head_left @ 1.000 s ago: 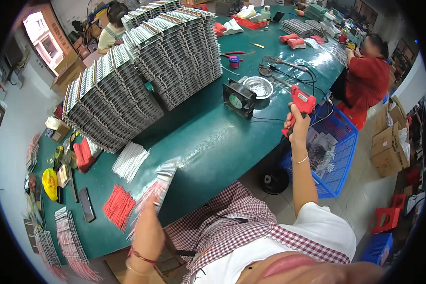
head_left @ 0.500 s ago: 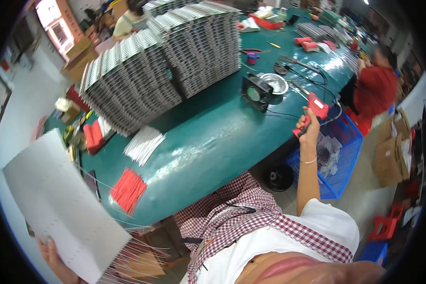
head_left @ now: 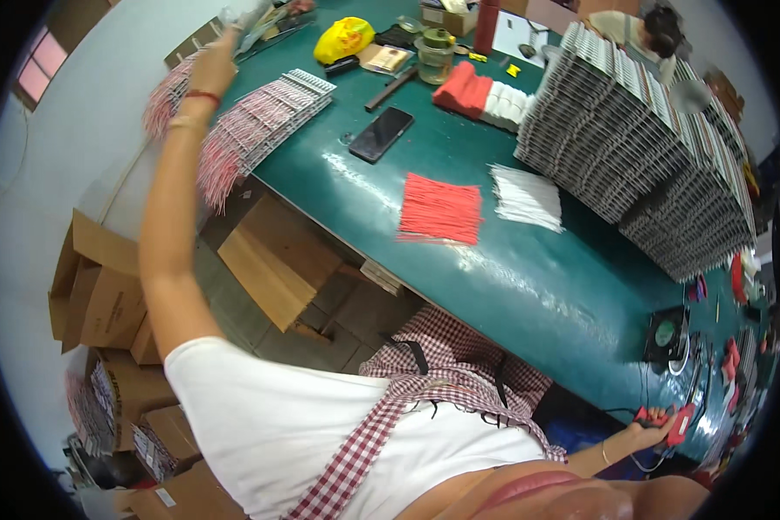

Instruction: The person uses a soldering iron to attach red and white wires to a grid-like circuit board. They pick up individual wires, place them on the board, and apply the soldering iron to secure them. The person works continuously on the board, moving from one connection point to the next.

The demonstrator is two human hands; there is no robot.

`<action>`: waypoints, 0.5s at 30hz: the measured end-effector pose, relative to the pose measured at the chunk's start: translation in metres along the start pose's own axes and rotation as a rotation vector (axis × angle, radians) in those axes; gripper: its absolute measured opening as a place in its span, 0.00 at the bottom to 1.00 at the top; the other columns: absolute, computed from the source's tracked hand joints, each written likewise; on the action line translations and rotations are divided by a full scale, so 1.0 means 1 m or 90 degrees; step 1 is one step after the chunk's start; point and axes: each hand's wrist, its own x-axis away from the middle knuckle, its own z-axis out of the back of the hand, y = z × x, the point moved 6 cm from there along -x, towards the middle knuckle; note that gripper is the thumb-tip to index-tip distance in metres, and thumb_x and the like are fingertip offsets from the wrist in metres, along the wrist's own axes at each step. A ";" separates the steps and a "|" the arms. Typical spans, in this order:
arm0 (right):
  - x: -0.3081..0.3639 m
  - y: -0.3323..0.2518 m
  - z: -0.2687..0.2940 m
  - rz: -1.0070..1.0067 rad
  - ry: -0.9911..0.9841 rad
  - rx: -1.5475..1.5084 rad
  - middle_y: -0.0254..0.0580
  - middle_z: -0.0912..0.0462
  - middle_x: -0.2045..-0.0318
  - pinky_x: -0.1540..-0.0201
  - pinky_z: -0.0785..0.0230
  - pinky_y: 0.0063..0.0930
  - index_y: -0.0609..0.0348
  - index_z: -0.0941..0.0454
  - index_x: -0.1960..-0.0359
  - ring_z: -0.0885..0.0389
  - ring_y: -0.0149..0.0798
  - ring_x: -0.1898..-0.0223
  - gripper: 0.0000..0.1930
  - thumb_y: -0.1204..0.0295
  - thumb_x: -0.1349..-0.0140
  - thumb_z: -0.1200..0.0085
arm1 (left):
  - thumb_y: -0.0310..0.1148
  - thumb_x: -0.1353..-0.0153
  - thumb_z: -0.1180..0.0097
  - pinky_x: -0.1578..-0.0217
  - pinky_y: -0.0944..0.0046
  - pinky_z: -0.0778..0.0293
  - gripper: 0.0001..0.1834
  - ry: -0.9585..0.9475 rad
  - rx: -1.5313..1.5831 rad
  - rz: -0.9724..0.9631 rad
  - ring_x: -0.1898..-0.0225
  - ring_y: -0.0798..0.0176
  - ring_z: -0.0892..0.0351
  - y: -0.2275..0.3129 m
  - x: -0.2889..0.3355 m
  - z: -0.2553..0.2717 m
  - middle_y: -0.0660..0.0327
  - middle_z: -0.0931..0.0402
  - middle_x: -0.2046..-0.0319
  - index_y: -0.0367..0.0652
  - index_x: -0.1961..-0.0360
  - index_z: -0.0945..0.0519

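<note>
My left hand [head_left: 219,62] is stretched out to the far left end of the green table [head_left: 529,286] and grips a pale flat panel [head_left: 250,16] with wires, held above a pile of similar panels with red and white wires [head_left: 264,117]. Low at the right, my right hand [head_left: 653,426] is closed on a red hand tool [head_left: 678,424] at the table's near edge. A sheaf of red wires [head_left: 440,209] and a sheaf of white wires [head_left: 525,196] lie mid-table.
Tall stacks of grey panels [head_left: 637,139] fill the right side. A black phone [head_left: 380,134], yellow bag [head_left: 345,39], jar [head_left: 435,54] and small black fan [head_left: 667,334] sit on the table. Cardboard boxes [head_left: 104,299] and a wooden crate [head_left: 277,256] stand on the floor. Another person [head_left: 641,30] works at the back.
My view has swung left. My left hand brought the panel up from low beside me to the table's far left end. My right hand stays on the red tool.
</note>
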 end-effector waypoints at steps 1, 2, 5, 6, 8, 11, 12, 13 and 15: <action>-0.014 -0.002 0.013 0.005 -0.016 0.016 0.35 0.34 0.75 0.74 0.43 0.27 0.62 0.27 0.54 0.36 0.34 0.78 0.19 0.62 0.40 0.44 | 0.27 0.45 0.51 0.61 0.49 0.24 0.26 -0.007 -0.066 -0.042 0.64 0.47 0.19 0.002 0.001 -0.028 0.48 0.20 0.61 0.36 0.42 0.34; -0.045 0.000 0.047 -0.002 -0.028 0.030 0.41 0.29 0.68 0.69 0.36 0.36 0.63 0.26 0.54 0.30 0.43 0.73 0.21 0.59 0.43 0.41 | 0.28 0.43 0.53 0.64 0.50 0.23 0.24 -0.018 -0.145 -0.088 0.66 0.51 0.18 0.000 0.004 -0.057 0.49 0.20 0.60 0.39 0.42 0.33; -0.017 -0.010 0.022 0.025 0.003 0.020 0.39 0.31 0.71 0.71 0.39 0.33 0.63 0.26 0.55 0.33 0.40 0.75 0.20 0.60 0.42 0.42 | 0.30 0.40 0.55 0.67 0.56 0.23 0.20 0.107 -0.290 -0.224 0.69 0.57 0.19 0.023 0.029 -0.128 0.55 0.22 0.56 0.42 0.46 0.30; -0.013 -0.011 0.017 0.027 0.010 0.019 0.38 0.32 0.72 0.72 0.39 0.32 0.63 0.26 0.56 0.33 0.39 0.76 0.19 0.61 0.41 0.42 | 0.30 0.40 0.55 0.66 0.55 0.23 0.19 0.115 -0.244 -0.241 0.68 0.57 0.19 0.017 0.038 -0.150 0.57 0.22 0.55 0.41 0.47 0.29; -0.005 -0.020 0.009 0.040 0.020 0.018 0.37 0.33 0.74 0.73 0.41 0.30 0.62 0.26 0.56 0.35 0.37 0.77 0.18 0.61 0.41 0.43 | 0.31 0.42 0.52 0.60 0.56 0.27 0.24 -0.025 -0.166 -0.141 0.61 0.56 0.23 0.011 0.052 -0.198 0.59 0.27 0.47 0.44 0.42 0.31; 0.008 -0.039 0.005 0.071 0.030 0.021 0.34 0.35 0.77 0.74 0.44 0.27 0.62 0.26 0.57 0.37 0.34 0.79 0.16 0.63 0.40 0.44 | 0.38 0.43 0.46 0.55 0.54 0.29 0.27 -0.100 -0.076 -0.120 0.57 0.55 0.25 0.029 0.078 -0.221 0.61 0.30 0.44 0.48 0.42 0.31; 0.010 -0.043 0.005 0.077 0.032 0.019 0.34 0.36 0.78 0.75 0.44 0.26 0.62 0.26 0.58 0.38 0.32 0.80 0.16 0.63 0.40 0.44 | 0.40 0.44 0.45 0.55 0.53 0.29 0.27 -0.076 -0.060 -0.107 0.56 0.55 0.26 0.034 0.084 -0.221 0.61 0.30 0.44 0.49 0.42 0.31; 0.012 -0.042 0.004 0.074 0.031 0.017 0.33 0.36 0.79 0.76 0.45 0.25 0.62 0.26 0.58 0.39 0.31 0.80 0.15 0.63 0.39 0.44 | 0.43 0.45 0.43 0.55 0.53 0.29 0.28 -0.050 -0.052 -0.092 0.55 0.55 0.27 0.036 0.089 -0.212 0.61 0.30 0.43 0.51 0.42 0.31; 0.016 -0.043 0.007 0.069 0.032 0.011 0.32 0.38 0.81 0.77 0.47 0.23 0.62 0.27 0.59 0.41 0.29 0.81 0.14 0.64 0.39 0.45 | 0.55 0.48 0.42 0.52 0.50 0.32 0.32 -0.070 -0.034 -0.023 0.49 0.52 0.30 0.032 0.085 -0.217 0.59 0.29 0.46 0.52 0.44 0.29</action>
